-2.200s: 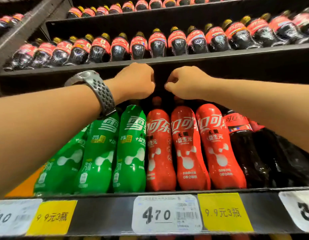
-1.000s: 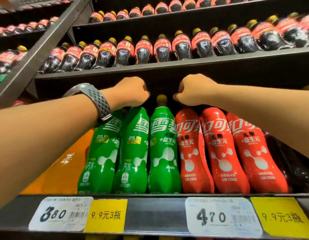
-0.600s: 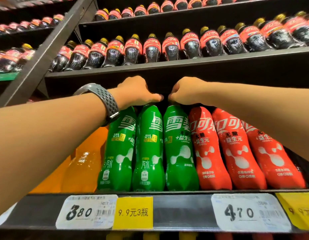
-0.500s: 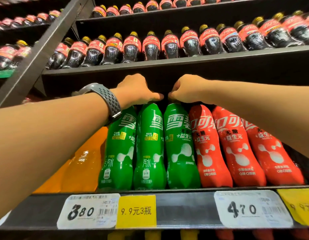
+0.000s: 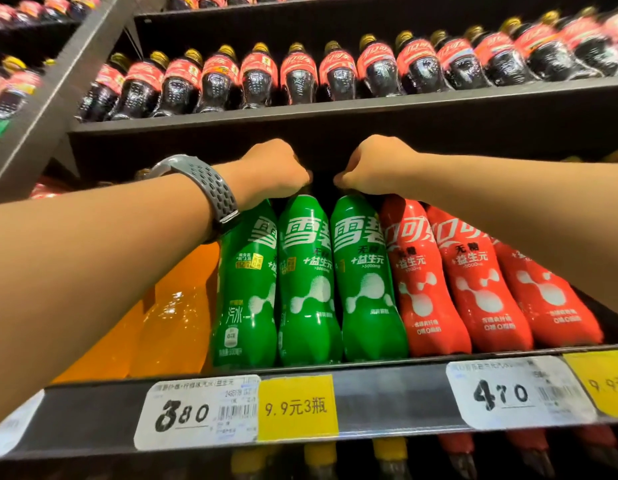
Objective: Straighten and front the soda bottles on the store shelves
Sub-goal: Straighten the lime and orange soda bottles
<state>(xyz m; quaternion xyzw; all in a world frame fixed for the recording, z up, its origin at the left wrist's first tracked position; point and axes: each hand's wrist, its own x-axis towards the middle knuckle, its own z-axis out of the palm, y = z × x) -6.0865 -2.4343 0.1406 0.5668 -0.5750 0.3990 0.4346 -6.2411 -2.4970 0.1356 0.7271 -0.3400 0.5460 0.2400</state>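
Note:
Three green soda bottles stand side by side on the middle shelf (image 5: 387, 393). My left hand (image 5: 276, 171), with a grey watch on the wrist, is closed over the top of the middle green bottle (image 5: 307, 289). Closed too, my right hand (image 5: 373, 168) sits on the top of the right green bottle (image 5: 364, 289). Both caps are hidden under my fingers. The left green bottle (image 5: 246, 299) shows its label turned partly sideways. To the right stand three red soda bottles (image 5: 428, 289) with their labels facing out.
Orange soda bottles (image 5: 175, 317) stand left of the green ones, partly behind my left forearm. Dark cola bottles (image 5: 297, 81) with red labels line the shelf above. Price tags (image 5: 196, 410) and yellow offer tags hang on the shelf edge. More bottle caps show below.
The middle green bottle has turned, so more of its white logo faces out. My hands have drawn slightly apart, and the view has shifted a little left over the last two seconds.

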